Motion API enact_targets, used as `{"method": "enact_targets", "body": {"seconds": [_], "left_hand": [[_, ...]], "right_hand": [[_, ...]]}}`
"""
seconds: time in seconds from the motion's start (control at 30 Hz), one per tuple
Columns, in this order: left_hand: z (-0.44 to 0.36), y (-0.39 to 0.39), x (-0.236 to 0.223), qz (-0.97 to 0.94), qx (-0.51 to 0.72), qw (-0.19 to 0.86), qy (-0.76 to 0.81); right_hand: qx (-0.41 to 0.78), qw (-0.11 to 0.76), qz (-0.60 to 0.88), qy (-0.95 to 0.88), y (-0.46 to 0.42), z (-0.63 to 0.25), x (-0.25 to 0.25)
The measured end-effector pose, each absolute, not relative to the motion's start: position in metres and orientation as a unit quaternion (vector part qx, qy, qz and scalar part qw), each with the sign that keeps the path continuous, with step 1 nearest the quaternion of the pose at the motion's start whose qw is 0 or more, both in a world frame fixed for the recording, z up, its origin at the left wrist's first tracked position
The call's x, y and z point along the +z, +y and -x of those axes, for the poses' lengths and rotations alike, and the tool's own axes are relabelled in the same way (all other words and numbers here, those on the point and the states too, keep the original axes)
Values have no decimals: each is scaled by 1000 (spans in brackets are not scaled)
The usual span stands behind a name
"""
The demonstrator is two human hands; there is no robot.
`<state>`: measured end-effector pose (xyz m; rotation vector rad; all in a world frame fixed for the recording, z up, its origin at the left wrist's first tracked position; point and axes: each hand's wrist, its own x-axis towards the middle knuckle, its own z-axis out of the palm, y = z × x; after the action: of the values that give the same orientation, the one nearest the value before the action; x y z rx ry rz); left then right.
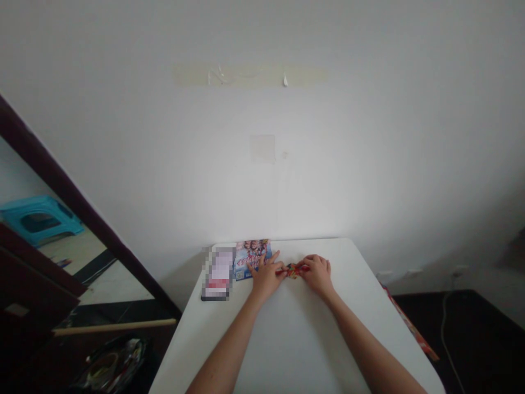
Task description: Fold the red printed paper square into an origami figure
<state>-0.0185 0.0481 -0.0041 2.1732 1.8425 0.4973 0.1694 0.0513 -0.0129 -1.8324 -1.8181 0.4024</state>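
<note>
Both hands meet over the white table [287, 339] at a small red piece with a multicoloured pattern [292, 270], perhaps paper or a wrapper. My left hand [266, 279] pinches its left end between thumb and finger, with the other fingers spread over the edge of a printed leaflet [245, 266]. At the right end, my right hand [316, 273] grips the piece with bent fingers. The ends of the piece are partly hidden by the fingertips. Left of the leaflet lies a phone-like dark-edged slab [219, 273], its surface blurred by pixels.
The table's far edge stands against a white wall [348, 137] with a strip of tape [250, 75]. A dark-framed mirror [106, 230] leans at the left, showing a blue stool [41, 216]. A filled dark bag [115, 364] sits low left; a cable [443, 323] hangs right.
</note>
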Motion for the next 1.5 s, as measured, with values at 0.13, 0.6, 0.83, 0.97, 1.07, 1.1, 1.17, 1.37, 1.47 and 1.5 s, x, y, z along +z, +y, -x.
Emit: {"method": "enact_targets", "body": {"seconds": [0.13, 0.6, 0.83, 0.97, 1.07, 1.1, 1.17, 1.37, 1.47, 1.5], "left_hand": [[21, 48, -5, -752, 165, 127, 625], [12, 42, -3, -743, 206, 90, 631], [3, 41, -6, -739, 226, 62, 632], [2, 43, -1, -729, 215, 84, 644], [5, 46, 4, -729, 192, 114, 647], [7, 47, 5, -730, 184, 120, 648], [11, 49, 8, -731, 168, 127, 649], [21, 51, 10, -733, 144, 151, 647], [22, 49, 8, -736, 149, 148, 644], [22, 48, 6, -737, 155, 143, 642]], "right_hand": [[139, 257, 666, -686, 50, -176, -15], [108, 289, 656, -689, 42, -171, -16], [92, 293, 664, -681, 40, -164, -12], [107, 294, 666, -677, 42, -164, -11], [120, 286, 668, -676, 46, -166, -12], [124, 282, 670, -676, 47, -167, -12], [130, 275, 673, -674, 50, -169, -13], [138, 267, 674, -674, 54, -174, -17], [138, 268, 670, -678, 54, -175, -20], [137, 267, 669, -679, 53, -175, -20]]}}
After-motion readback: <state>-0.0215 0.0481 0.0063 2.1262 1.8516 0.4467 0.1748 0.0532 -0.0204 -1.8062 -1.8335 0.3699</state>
